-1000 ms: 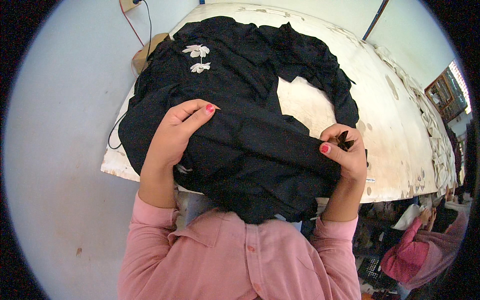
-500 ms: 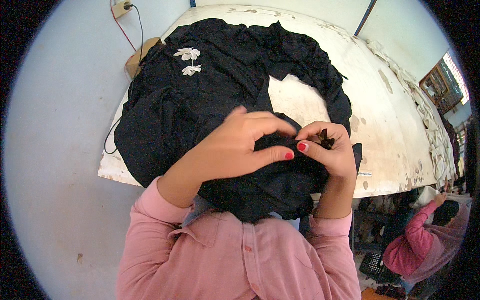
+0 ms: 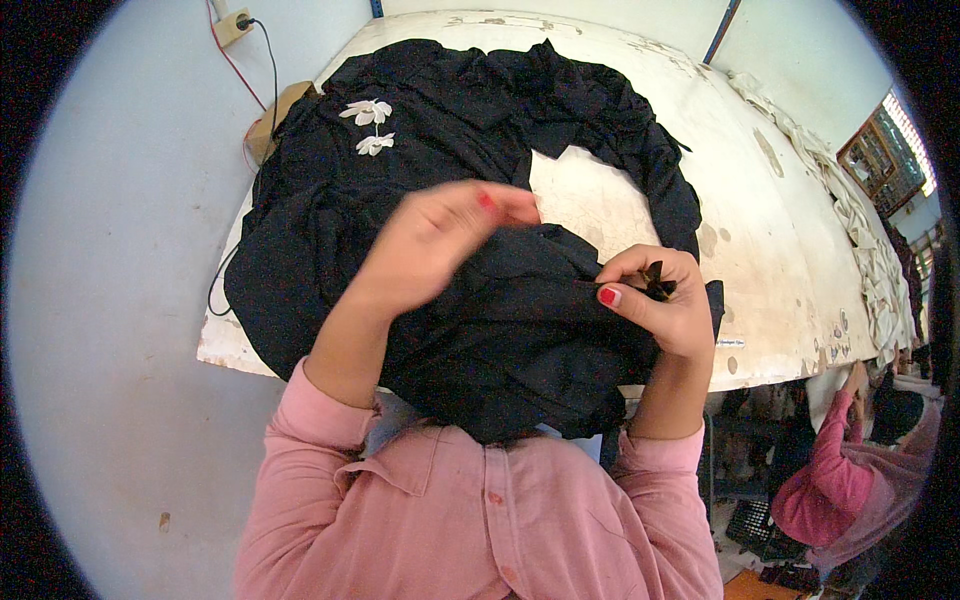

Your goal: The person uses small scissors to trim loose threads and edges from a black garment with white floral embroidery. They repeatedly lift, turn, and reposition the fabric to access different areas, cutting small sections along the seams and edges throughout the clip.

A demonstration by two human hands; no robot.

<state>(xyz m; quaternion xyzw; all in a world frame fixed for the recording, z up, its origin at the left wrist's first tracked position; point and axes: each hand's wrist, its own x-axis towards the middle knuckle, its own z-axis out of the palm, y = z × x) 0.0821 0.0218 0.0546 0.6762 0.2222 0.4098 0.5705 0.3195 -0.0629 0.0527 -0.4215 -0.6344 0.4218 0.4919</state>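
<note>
A black garment (image 3: 400,170) with two white flower shapes on it lies bunched over the table and hangs off its near edge. At its near right part, my right hand (image 3: 660,300) pinches a fold between thumb and forefinger. A small dark object with pointed tips (image 3: 657,282) sticks out among that hand's fingers; its kind is not clear. My left hand (image 3: 440,240) is raised over the middle of the cloth, apart from my right hand. Its fingers point right and are smeared by motion, so whether they hold anything does not show.
The pale, stained table (image 3: 780,270) stretches away to the right, with cream cloth (image 3: 860,240) heaped along its far right edge. A brown box (image 3: 285,120) and a cable are at the left wall. Another person in pink (image 3: 830,490) works at lower right.
My left hand has moved up and left, away from my right hand. The right hand keeps its pinch on the fold almost in place.
</note>
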